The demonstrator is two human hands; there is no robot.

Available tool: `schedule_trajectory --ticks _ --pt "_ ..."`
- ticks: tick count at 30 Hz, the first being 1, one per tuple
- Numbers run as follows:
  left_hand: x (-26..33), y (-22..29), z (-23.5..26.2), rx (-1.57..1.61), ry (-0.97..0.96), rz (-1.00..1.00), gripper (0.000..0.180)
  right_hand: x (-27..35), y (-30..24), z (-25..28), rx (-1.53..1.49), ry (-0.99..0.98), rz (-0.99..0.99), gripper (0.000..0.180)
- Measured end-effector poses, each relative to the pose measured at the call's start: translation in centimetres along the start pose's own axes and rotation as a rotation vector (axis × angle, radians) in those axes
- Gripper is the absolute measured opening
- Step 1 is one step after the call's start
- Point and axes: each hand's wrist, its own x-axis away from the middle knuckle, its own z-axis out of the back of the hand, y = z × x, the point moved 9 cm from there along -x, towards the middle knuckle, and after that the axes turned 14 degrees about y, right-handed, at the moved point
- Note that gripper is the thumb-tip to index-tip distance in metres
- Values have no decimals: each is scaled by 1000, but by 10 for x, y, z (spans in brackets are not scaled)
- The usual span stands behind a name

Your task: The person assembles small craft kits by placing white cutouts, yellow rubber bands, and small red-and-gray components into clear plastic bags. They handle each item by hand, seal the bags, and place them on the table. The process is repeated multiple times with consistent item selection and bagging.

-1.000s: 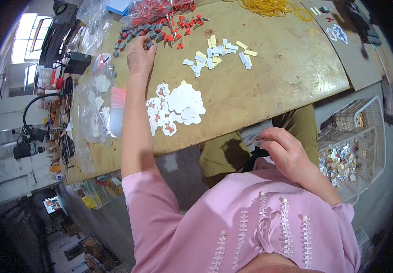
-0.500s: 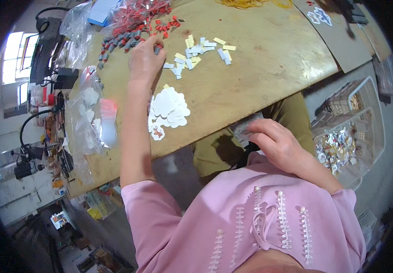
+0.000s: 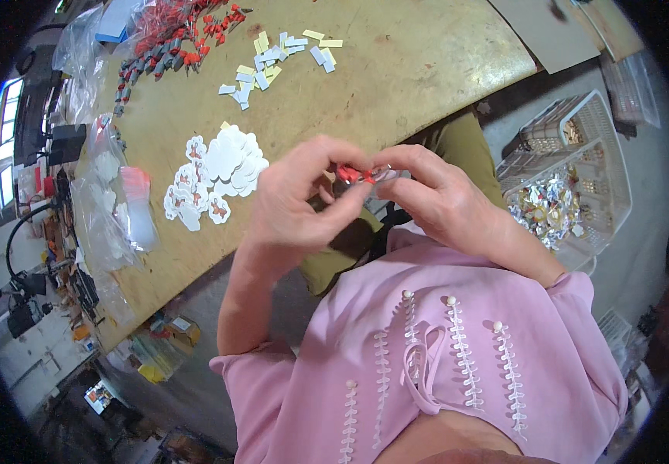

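Note:
My left hand [image 3: 297, 197] is closed in a pinch on a small red-and-grey piece [image 3: 348, 175] over the table's front edge. Facing it, my right hand [image 3: 446, 193] grips a small clear plastic packet [image 3: 385, 173] between thumb and fingers. The piece and the packet meet between my fingertips; whether one is inside the other I cannot tell. More red-and-grey pieces [image 3: 165, 58] lie heaped at the far left of the table. White scalloped cutouts [image 3: 234, 158] and cutouts printed with a brown figure [image 3: 192, 189] lie left of my left hand.
Small yellow and pale grey strips [image 3: 272, 54] are scattered on the wooden table [image 3: 396, 85]. Clear plastic bags [image 3: 102, 178] lie along its left side. At the right, below table height, stands a white plastic basket [image 3: 613, 182] holding many small shiny packets [image 3: 547, 203].
My left hand has come back from the red-and-grey heap with a piece and now meets my right hand. My right hand has risen slightly. The view has shifted, uncovering the printed cutouts.

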Motion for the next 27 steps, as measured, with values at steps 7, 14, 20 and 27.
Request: schedule_trajectory --ticks 7,14,20,27 --pt "22 7 7 -229 118 -49 28 6 -3 -11 -36 -47 -5 19" --pt "23 8 8 -235 128 -50 31 8 -8 -15 -74 -72 3 19" --pt "29 13 6 -298 104 -137 36 8 -6 -14 -75 -89 0 19" --pt "28 27 20 -357 211 -157 30 11 -2 -13 -65 -93 -4 20"
